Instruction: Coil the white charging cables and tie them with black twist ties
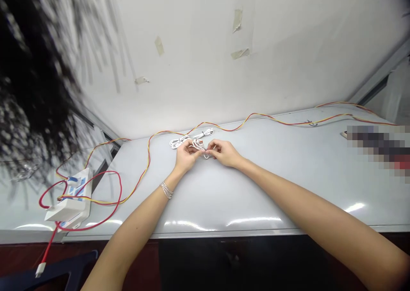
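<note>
My left hand [187,156] and my right hand [223,152] meet at the fingertips in the middle of the table, both pinching a loop of thin white cable [199,145]. More coiled white cable [203,134] lies just beyond my hands on the pale table top [224,192]. A red-and-yellow twin wire [147,163] runs along the table behind my hands, not touching them. A silver bangle stack [166,190] sits on my left wrist.
A white box [68,199] with blue markings stands at the left table edge, looped by red wire. A red cable with a white plug [40,269] hangs past the front edge. A dark chair back [54,274] sits below. A pale taped wall rises behind the table. Dark hair blocks the upper left.
</note>
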Available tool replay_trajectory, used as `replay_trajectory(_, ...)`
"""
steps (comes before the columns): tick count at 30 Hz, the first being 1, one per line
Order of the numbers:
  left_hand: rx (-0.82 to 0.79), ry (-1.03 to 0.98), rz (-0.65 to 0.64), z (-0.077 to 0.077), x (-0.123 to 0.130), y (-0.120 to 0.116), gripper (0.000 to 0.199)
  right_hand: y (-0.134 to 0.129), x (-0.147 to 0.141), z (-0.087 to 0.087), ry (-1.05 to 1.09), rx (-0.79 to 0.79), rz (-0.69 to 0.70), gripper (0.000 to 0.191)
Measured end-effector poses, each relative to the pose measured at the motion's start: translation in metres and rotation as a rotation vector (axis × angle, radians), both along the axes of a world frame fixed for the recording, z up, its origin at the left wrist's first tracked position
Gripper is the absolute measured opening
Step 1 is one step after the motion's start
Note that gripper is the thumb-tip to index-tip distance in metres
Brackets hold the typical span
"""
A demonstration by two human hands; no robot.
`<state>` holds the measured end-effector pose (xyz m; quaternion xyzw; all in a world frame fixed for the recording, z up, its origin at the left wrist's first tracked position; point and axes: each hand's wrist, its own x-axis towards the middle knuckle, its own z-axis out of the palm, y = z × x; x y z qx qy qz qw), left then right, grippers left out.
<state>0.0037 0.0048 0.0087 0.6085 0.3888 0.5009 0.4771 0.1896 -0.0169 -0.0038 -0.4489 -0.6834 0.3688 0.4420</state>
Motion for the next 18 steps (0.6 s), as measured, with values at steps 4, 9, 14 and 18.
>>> replay_trajectory(4, -0.024, -0.11, 0.043, 0.001, -0.002, 0.003, 0.043, 0.001, -0.002, 0.001, 0.01, 0.029, -0.044, 0.023)
replay_trajectory(9, -0.033, -0.209, 0.057, 0.001, 0.0, 0.004, 0.044, -0.001, -0.002, 0.004, -0.03, -0.003, -0.059, 0.036)
replay_trajectory(14, 0.012, -0.084, 0.017, 0.003, -0.007, 0.01, 0.044, -0.002, 0.0, 0.007, -0.121, 0.008, 0.03, 0.029)
replay_trajectory(18, 0.161, 0.207, 0.186, 0.009, -0.034, 0.029, 0.043, 0.0, 0.001, 0.005, -0.12, -0.001, -0.015, 0.023)
